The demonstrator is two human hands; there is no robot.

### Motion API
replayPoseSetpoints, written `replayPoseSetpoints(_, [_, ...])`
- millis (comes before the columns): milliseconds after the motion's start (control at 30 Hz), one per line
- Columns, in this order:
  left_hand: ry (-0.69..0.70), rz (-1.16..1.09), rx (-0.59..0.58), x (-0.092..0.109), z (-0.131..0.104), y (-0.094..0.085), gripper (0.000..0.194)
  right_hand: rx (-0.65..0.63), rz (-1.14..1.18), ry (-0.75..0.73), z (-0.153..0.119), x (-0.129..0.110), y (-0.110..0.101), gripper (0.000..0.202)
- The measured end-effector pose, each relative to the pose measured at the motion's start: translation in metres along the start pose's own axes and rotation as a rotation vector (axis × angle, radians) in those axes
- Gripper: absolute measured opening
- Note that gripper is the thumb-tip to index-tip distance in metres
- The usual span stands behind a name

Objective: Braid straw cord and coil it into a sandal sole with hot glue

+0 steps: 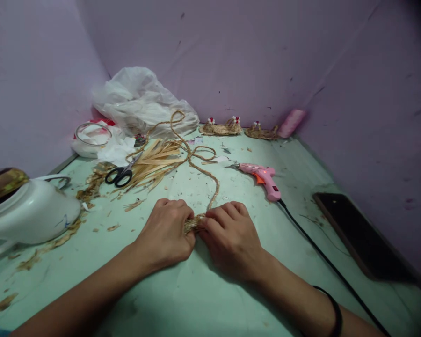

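Between my two hands is a small woven straw piece (193, 224), mostly covered by my fingers. My left hand (170, 230) is closed round its left end. My right hand (230, 238) pinches its right end, fingertips bent over it. A twisted straw cord (210, 176) runs from beside my right fingers away over the table and loops at the back. Beyond my right hand lies a pink glue gun (261, 177), its nozzle pointing left and a small light glowing on it.
Black-handled scissors (121, 175) rest by flat straw strips (154, 161). A white pot (38, 213) stands at left, a plastic bag (136, 100) behind. Straw slippers (221, 128) line the wall near a pink roll (292, 123). A phone (358, 234) and black cable (323, 255) lie right.
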State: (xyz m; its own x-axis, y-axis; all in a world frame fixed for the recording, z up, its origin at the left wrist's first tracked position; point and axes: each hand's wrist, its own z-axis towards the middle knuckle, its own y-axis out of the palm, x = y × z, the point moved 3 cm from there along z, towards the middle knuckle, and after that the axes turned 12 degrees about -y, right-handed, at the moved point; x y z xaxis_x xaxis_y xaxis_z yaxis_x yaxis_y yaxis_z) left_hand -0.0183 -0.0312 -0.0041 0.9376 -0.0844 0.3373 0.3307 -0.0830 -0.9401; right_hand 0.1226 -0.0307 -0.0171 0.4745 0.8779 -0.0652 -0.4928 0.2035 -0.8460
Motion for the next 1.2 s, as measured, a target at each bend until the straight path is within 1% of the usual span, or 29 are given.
replayPoseSetpoints(167, [0.008,-0.017,-0.026,-0.001,0.001,0.001,0.02,-0.003,0.093,-0.073,0.002,-0.002,0.006,0.017])
replayPoseSetpoints(333, [-0.003,-0.046,-0.057,0.0,0.001,-0.002,0.022,-0.046,0.082,-0.149,0.006,-0.001,0.01,0.019])
replayPoseSetpoints(500, [0.032,-0.005,-0.024,0.003,0.002,-0.006,0.013,-0.126,0.082,-0.233,0.01,-0.001,0.013,0.017])
replayPoseSetpoints(567, [0.047,0.009,-0.005,0.004,0.0,-0.005,0.012,-0.087,0.088,-0.22,0.009,-0.002,0.012,0.017])
replayPoseSetpoints(600, [0.05,0.009,0.002,0.003,0.0,-0.005,0.013,-0.039,0.094,-0.197,0.008,-0.002,0.011,0.018])
replayPoseSetpoints(733, [0.029,0.015,0.074,0.002,-0.002,0.002,0.014,0.218,0.139,-0.112,-0.001,0.001,-0.003,0.018])
replayPoseSetpoints(800, [0.026,0.042,0.109,0.003,-0.003,0.006,0.014,0.334,0.135,-0.041,-0.007,0.009,-0.012,0.018])
replayPoseSetpoints(900, [0.045,0.071,0.143,0.007,-0.008,0.008,0.015,0.516,0.091,0.186,-0.016,0.027,-0.025,0.014])
replayPoseSetpoints(967, [0.09,0.068,0.194,0.009,-0.013,0.003,0.015,0.618,0.076,0.342,-0.022,0.038,-0.032,0.01])
replayPoseSetpoints(1033, [0.146,0.053,0.289,0.011,-0.018,-0.006,0.014,0.687,0.108,0.479,-0.026,0.046,-0.036,0.005])
replayPoseSetpoints(1100, [0.19,0.033,0.392,0.01,-0.02,-0.016,0.014,0.727,0.228,0.642,-0.028,0.05,-0.038,0.008])
replayPoseSetpoints(1133, [0.207,0.021,0.431,0.009,-0.02,-0.02,0.014,0.724,0.345,0.738,-0.028,0.052,-0.036,0.013])
replayPoseSetpoints(1200, [0.235,-0.014,0.474,0.007,-0.019,-0.025,0.014,0.656,0.698,0.933,-0.025,0.052,-0.029,0.026])
